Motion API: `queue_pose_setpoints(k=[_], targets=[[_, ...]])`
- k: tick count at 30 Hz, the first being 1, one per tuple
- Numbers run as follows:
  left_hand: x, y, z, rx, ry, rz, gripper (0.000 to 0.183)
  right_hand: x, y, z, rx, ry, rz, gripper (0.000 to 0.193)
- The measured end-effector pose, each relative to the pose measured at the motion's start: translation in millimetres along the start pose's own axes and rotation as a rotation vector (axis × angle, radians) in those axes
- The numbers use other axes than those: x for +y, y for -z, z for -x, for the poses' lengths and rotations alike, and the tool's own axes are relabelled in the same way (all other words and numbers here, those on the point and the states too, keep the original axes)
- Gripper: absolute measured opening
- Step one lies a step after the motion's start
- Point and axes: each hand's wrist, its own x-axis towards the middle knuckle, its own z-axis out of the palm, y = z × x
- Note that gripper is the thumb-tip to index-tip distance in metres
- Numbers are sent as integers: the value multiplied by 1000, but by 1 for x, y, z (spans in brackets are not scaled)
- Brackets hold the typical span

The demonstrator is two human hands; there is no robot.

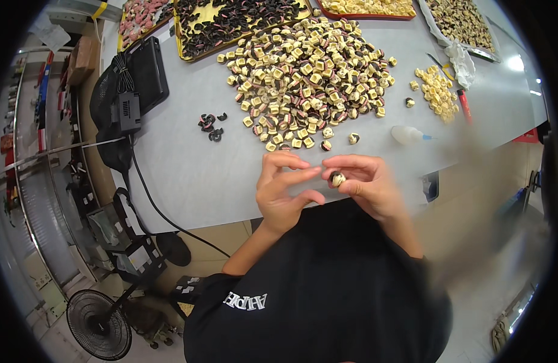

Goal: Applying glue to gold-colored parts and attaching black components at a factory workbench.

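Observation:
Between the fingertips and thumb of my right hand (372,184) is a small cream-and-black moulded piece (337,179), held just over the table's near edge. My left hand (285,189) is beside it with fingers and thumb apart, and nothing shows in it. Its fingertips come close to those of the right hand. Beyond both hands spreads a large pile of small cream, black and pink moulded pieces (315,78), many with a square hollow. A single cream-and-black piece (354,138) lies loose at the pile's near side.
Right of the pile are a squeeze bottle with a blue needle tip (407,135), cream pieces (437,94) and a red pen-like tool (464,106). Black curved pieces (212,127) lie left. Trays of black parts (183,51) and cream parts (369,15) stand behind. A black cable (155,196) crosses the left edge.

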Motion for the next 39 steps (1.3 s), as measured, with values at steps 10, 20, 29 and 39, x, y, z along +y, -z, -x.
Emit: queue_pose_setpoints(k=[10, 20, 29, 39], targets=[[-3, 1, 1, 96, 11, 131, 26, 8, -1, -3, -110, 132, -25, 37], [8, 0, 3, 77, -81, -44, 32, -8, -23, 0, -15, 85, 104, 55], [10, 10, 1, -52, -255, -397, 20, -3, -16, -3, -127, 94, 174, 54], [26, 17, -7, 6, -263, -488, 23, -5, -36, -11, -99, 164, 210, 43]])
